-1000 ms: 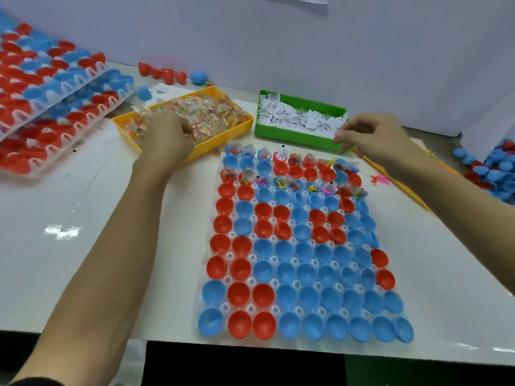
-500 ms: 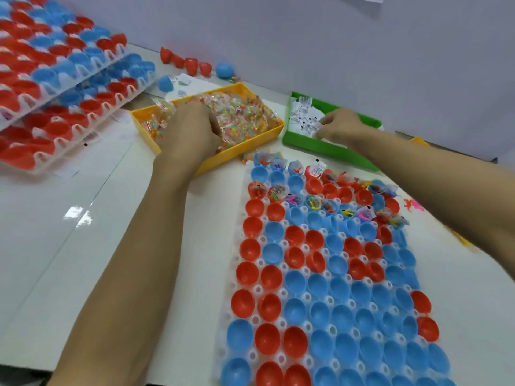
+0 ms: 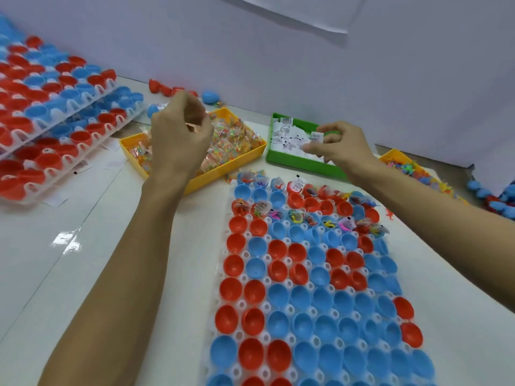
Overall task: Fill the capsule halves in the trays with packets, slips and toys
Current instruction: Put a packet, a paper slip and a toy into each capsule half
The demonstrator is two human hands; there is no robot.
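Note:
A white tray (image 3: 220,263) of red and blue capsule halves lies in front of me; only its two far rows hold packets, slips and toys. My left hand (image 3: 178,137) hovers above the yellow bin (image 3: 223,174) of clear packets and pinches one packet (image 3: 192,126) in its fingertips. My right hand (image 3: 337,147) is over the green bin (image 3: 295,160) of white paper slips, with a slip (image 3: 316,137) held between thumb and forefinger.
Stacked trays of capsule halves (image 3: 53,107) fill the left side. Loose red and blue halves (image 3: 178,90) lie by the back wall. Another yellow bin of small toys (image 3: 404,165) and a pile of blue halves (image 3: 496,196) sit at the right.
My left hand has lifted out of the yellow bin with a packet. My right hand has risen from the green bin holding a slip. The view has swung left and closer.

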